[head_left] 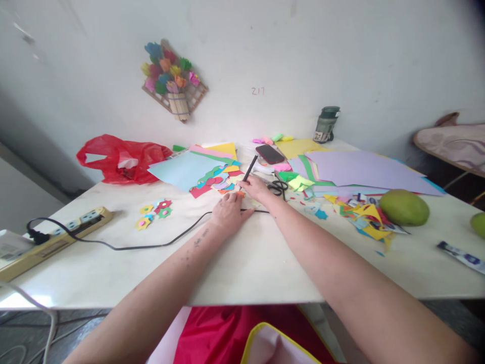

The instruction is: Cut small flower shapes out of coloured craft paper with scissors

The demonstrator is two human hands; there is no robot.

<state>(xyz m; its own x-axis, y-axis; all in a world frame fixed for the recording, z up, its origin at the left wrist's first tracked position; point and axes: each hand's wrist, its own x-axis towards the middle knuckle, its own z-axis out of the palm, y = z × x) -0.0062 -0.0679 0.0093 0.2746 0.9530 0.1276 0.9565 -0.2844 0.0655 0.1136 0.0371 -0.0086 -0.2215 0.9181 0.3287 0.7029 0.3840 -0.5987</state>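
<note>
My right hand (pixel 255 188) is closed round a slim black pen (pixel 250 168), its upper end leaning away from me to the right. Under the pen, near both hands, shows a small orange paper piece (pixel 241 193). My left hand (pixel 227 210) lies on the table with its thumb spread out and its fingertips at that piece's edge, partly hiding it. Just behind is a pile of cut coloured paper shapes (pixel 217 179). Black-handled scissors (pixel 278 187) rest beside my right wrist. Several finished paper flowers (pixel 155 212) lie to the left.
A black cable (pixel 151 246) runs from the power strip (pixel 71 230) beneath my hands. Behind are a red plastic bag (pixel 121 159), a phone (pixel 270 154) and a bottle (pixel 326 124). Purple sheets (pixel 364 169), paper scraps (pixel 369 217), a green mango (pixel 404 207) and a tube (pixel 462 257) lie right.
</note>
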